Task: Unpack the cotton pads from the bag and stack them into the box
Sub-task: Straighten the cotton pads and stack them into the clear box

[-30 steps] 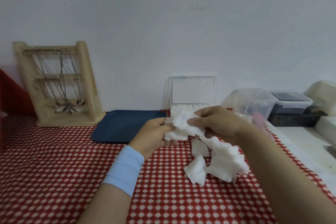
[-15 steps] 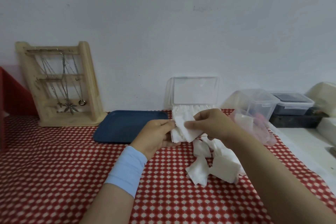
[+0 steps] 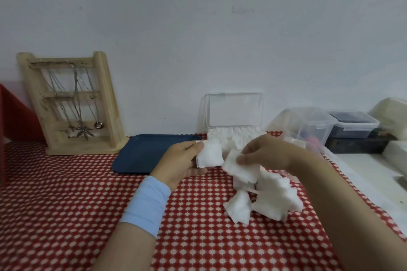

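My left hand (image 3: 181,161) pinches a small stack of square white cotton pads (image 3: 209,154) upright, just in front of the box. My right hand (image 3: 267,153) grips another cotton pad (image 3: 239,168) by its corner, a little right of and below the left hand's pads. A loose pile of cotton pads (image 3: 267,201) lies on the checked cloth under my right wrist. The clear plastic box (image 3: 234,112) stands against the wall with its lid up and a row of pads (image 3: 233,135) packed inside. The crumpled clear bag (image 3: 293,138) lies behind my right hand, partly hidden.
A dark blue tray (image 3: 152,152) lies left of the box. A wooden jewellery stand (image 3: 70,103) with necklaces leans at the back left. Clear lidded containers (image 3: 317,125) and a dark-filled one (image 3: 352,123) sit at the right, on a white counter (image 3: 370,174).
The hands, together on one bunch of pads before, have drawn apart. The left keeps a small stack; the right has dropped lower and rightward with a single pad.
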A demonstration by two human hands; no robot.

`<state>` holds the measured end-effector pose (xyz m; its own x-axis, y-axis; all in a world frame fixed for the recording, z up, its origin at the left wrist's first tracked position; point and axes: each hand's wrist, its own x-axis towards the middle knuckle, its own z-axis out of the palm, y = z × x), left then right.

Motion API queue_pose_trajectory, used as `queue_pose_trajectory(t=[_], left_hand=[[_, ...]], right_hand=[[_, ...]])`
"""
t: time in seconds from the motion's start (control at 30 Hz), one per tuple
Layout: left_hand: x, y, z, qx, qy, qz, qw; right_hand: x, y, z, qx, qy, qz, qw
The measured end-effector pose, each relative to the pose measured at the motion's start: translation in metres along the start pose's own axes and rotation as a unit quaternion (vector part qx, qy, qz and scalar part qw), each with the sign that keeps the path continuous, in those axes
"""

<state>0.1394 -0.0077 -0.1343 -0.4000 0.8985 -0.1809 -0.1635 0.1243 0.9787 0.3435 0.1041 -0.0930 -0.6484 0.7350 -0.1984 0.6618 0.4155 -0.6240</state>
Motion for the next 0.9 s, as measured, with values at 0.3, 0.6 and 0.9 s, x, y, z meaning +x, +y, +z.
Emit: queue_pose_trajectory(t=[0.3,0.6,0.9], left_hand=[[-0.003,-0.001,0.009,0.061,-0.058,-0.007,0.996],[-0.004,0.003,0.007,0.03,-0.145,-0.008,0.989],[-0.003,0.007,-0.003,0.202,-0.123,0.058,0.97]], right_hand=[[-0.007,-0.025,0.009,0.128,0.034,-0.146,0.98],[0.004,-0.026,0.026,0.054,0.129,-0.137,0.981],[0.003,-0.02,0.019,0.159,0.048,-0.114,0.979]])
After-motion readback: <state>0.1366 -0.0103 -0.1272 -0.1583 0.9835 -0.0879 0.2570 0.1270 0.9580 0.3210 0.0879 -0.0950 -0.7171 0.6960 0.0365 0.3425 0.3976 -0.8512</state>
